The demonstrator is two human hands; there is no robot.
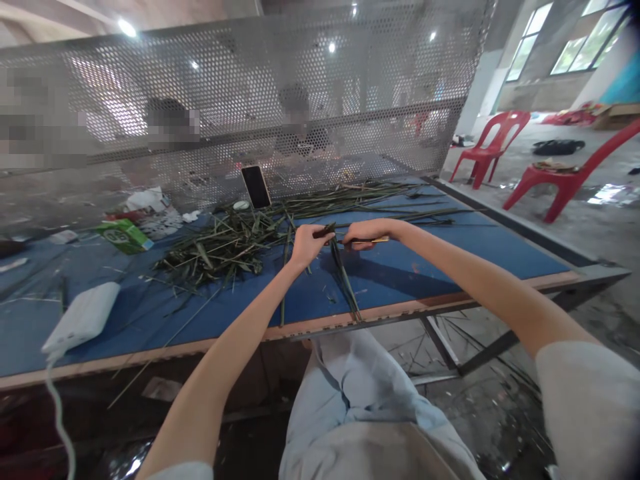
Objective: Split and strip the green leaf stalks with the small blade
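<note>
My left hand (pixel 307 245) is closed on one end of a bundle of dark green leaf strips (pixel 345 283). The strips hang down from it toward the table's front edge. Just to the right, my right hand (pixel 361 233) grips a slim tool with a yellow end (pixel 381 239); its tip points toward the strips, too small to tell its exact kind. A heap of cut leaf pieces (pixel 215 250) lies left of my hands. Beyond them, long leaf strips (pixel 350 195) stretch across the back of the blue table (pixel 420 263).
A phone (pixel 257 187) leans upright at the back. To the left are a green carton (pixel 125 237) and a white power adapter (pixel 83 317) with a cable. Behind stands a perforated metal screen (pixel 370 87), people beyond it. Red chairs (pixel 493 143) are at the right.
</note>
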